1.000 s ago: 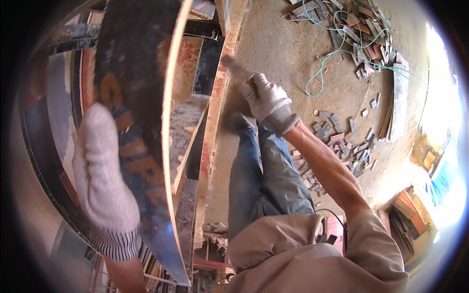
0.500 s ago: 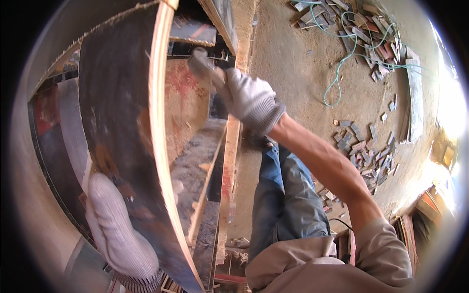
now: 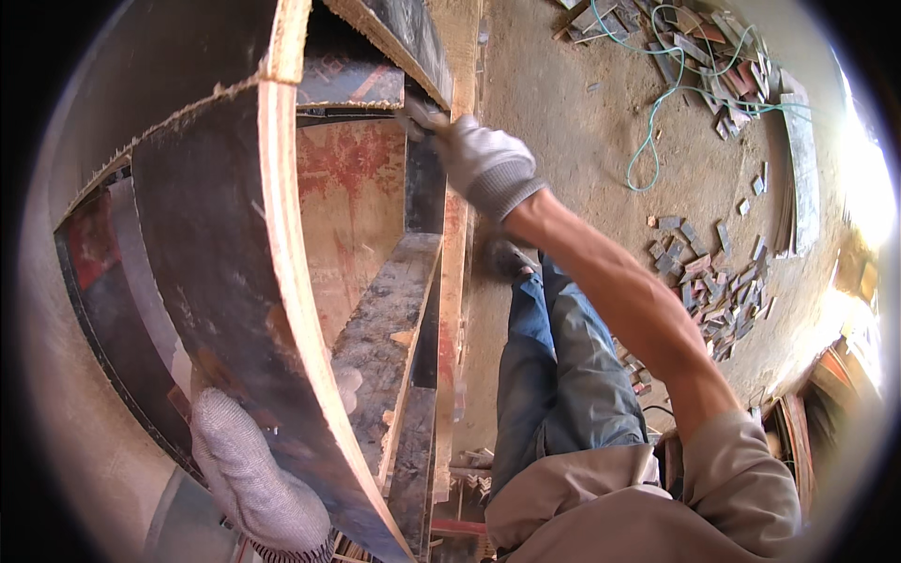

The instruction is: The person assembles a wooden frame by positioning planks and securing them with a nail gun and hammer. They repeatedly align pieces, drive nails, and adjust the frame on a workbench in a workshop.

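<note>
- "Black face, pale layered edge: that's the plywood panel [image 3: 202, 225]?"
- "Yes. Face scuffed, orange-brown blotches [image 3: 282, 328] part way down. Cut edge is bare, plies visible. Far end meets a second dark panel [image 3: 178, 56] along a ragged seam."
- "Position?"
- "Left side of the view, running from near the top to the lower edge. Red-stained board [image 3: 347, 178] and wooden rail [image 3: 455, 281] sit to its right."
- "Left hand?"
- "Left hand [image 3: 258, 474], pale knitted glove, lies against the panel's dark face toward the near end. Glove reads as one rounded shape; can't tell if the fingers are spread or pressed together. Pale lump [image 3: 347, 387] shows just past the cut edge; can't tell if it's glove or wood."
- "So panel vs left fingers?"
- "Dark face directly under the glove, cut edge off to the glove's right. Most of the panel reaches away beyond the fingertips."
- "Right hand?"
- "Right hand [image 3: 488, 159], also gloved. Fingers curled tight around the handle of a hammer-like tool [image 3: 422, 114]. Its head is blurred, pokes out left of the fingers, near the corner by a short dark crosspiece [image 3: 352, 80]. Can't tell if it's touching."
- "Right fingers vs panel?"
- "Apart. Red-stained board shows between them and the cut edge."
- "Surroundings?"
- "Floor [image 3: 554, 122] to the right: scattered offcuts [image 3: 718, 296], teal cord [image 3: 649, 141] looped farther up."
</note>
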